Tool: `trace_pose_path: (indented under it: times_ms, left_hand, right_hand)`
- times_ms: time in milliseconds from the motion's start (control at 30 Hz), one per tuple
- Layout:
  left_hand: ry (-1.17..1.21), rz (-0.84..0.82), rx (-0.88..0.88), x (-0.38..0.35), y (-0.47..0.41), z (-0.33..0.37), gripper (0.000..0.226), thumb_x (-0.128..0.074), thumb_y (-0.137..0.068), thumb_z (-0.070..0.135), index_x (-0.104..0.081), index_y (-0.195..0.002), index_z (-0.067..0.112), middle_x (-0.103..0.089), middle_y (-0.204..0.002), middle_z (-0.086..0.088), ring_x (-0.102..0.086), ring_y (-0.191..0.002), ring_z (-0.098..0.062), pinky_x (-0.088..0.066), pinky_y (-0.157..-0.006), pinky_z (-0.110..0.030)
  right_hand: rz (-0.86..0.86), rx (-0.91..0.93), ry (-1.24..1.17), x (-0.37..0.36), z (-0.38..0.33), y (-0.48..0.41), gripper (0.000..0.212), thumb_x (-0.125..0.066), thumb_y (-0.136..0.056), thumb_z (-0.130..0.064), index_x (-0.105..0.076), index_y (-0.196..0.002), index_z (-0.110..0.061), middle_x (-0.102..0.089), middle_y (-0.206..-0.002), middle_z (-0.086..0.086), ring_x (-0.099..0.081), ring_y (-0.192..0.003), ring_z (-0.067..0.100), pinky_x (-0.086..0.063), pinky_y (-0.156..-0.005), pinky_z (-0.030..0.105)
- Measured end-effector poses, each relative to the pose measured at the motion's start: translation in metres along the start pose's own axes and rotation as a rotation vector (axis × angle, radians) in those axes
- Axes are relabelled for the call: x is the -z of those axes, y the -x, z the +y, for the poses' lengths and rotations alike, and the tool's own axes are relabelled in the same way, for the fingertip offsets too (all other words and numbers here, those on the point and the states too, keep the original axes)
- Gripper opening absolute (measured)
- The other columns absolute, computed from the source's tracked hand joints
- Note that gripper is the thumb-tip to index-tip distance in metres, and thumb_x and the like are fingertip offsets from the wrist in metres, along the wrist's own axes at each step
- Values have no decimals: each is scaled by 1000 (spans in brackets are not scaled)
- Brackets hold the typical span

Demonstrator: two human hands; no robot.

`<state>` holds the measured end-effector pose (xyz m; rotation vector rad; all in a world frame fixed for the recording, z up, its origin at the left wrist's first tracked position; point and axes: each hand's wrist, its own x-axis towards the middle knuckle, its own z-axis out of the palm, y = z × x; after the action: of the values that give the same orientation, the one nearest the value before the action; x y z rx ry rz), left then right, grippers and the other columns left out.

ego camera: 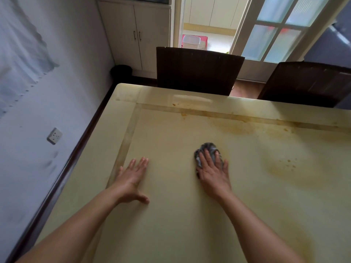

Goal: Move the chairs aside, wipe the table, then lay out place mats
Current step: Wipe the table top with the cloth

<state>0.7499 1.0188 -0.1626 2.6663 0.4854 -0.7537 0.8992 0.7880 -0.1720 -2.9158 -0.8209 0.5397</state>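
A cream table [171, 215] fills the view, with orange-brown stains [237, 128] along its far inlay strip and more spots [288, 164] to the right. My right hand [213, 172] lies flat with straight fingers on a crumpled grey cloth [208, 149], pressing it onto the tabletop near the middle. My left hand [133, 177] rests flat on the bare table to the left, fingers straight, thumb spread. Two dark brown chairs stand at the table's far side: one [197, 70] at centre, the other [307, 82] at the right.
A grey wall with a socket [54, 136] runs close along the table's left side. Behind the chairs are a white cabinet [136, 35], a black bin [121, 71], an open doorway and a glazed door [275, 35].
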Motion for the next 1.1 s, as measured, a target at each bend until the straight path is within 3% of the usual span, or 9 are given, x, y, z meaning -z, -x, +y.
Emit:
trace_pose_path:
  times_ms: [133, 300, 467, 567, 733, 833, 967, 1100]
  left_hand:
    - [-104, 36, 10, 11, 0, 9, 128, -71, -67, 61, 22, -148, 24, 20, -158, 5, 15, -147, -20, 4, -117, -49]
    - [-97, 112, 18, 46, -35, 17, 129, -73, -66, 61, 19, -149, 25, 23, -158, 2, 18, -146, -25, 1, -116, -53]
    - [-67, -13, 76, 66, -71, 14, 130, -75, -63, 61, 17, -149, 29, 26, -157, 1, 19, -146, -29, -4, -114, -60]
    - [-52, -50, 76, 64, -77, 12, 130, -76, -63, 58, 17, -149, 30, 28, -156, 1, 19, -145, -29, -5, -113, -61]
    - [-58, -43, 71, 61, -79, 10, 129, -76, -65, 58, 19, -149, 30, 29, -155, 1, 21, -145, -31, -4, -113, -62]
    - [-64, -39, 68, 59, -82, 10, 128, -75, -65, 58, 17, -149, 30, 30, -155, 1, 22, -144, -31, -4, -113, -61]
    - [-58, -37, 73, 57, -82, 7, 129, -75, -64, 59, 19, -148, 32, 31, -155, 1, 23, -144, -30, -2, -113, -61]
    - [-51, -51, 67, 56, -85, 5, 128, -74, -66, 59, 23, -147, 33, 34, -153, 2, 26, -143, -28, 0, -112, -62]
  right_hand:
    - [-7, -134, -24, 5, 35, 7, 58, -17, -100, -41, 11, -150, -30, 20, -157, -8, 20, -144, 20, 14, -114, 49]
    - [-1, -158, -40, 1, 31, 2, 59, -18, -101, -40, 15, -148, -29, 22, -156, -11, 22, -144, 20, 14, -114, 50]
    - [-15, -150, -9, 4, 30, -7, 61, -18, -101, -40, 19, -147, -28, 26, -154, -11, 25, -143, 20, 14, -114, 50]
    - [-21, -112, -24, 10, 8, -30, 60, -20, -101, -40, 13, -149, -28, 25, -153, -11, 25, -143, 23, 15, -114, 51]
    - [-34, 161, 26, 12, -76, -77, 61, -25, -100, -39, 7, -150, -30, 18, -157, -9, 24, -143, 27, 15, -114, 53]
    - [-39, 233, 36, 12, -110, -108, 59, -19, -100, -43, 9, -150, -30, 19, -157, -10, 28, -141, 24, 19, -113, 51]
    - [-18, 225, 9, 21, -115, -145, 57, -16, -100, -44, 8, -150, -30, 18, -157, -9, 25, -143, 22, 22, -112, 47]
    - [13, 100, -56, 39, -79, -170, 57, -18, -100, -41, 8, -150, -31, 20, -156, -11, 24, -143, 21, 19, -113, 47]
